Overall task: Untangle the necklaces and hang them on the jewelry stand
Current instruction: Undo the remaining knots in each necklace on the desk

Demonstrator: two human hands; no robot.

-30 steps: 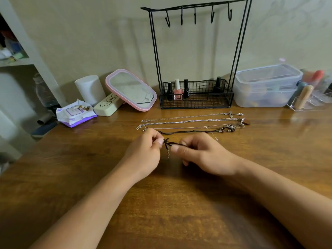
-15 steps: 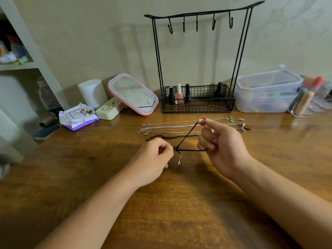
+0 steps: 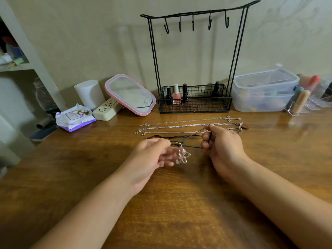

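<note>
A black cord necklace stretches between my hands just above the wooden table. Its silver flower pendant dangles near my left fingers. My left hand pinches the cord by the pendant. My right hand holds the cord loop spread over its curled fingers. Three silver chain necklaces lie straight and side by side behind my hands. The black wire jewelry stand rises at the back with several bare hooks on its top bar.
The stand's basket holds nail polish bottles. A pink-framed mirror, a white cylinder, a cream case and a wipes pack sit back left. Clear plastic boxes and an acrylic organiser stand back right.
Both hands lifted the black cord off the table and drew apart. My right hand spread the loop, and the flower pendant now hangs free and turned into view.
</note>
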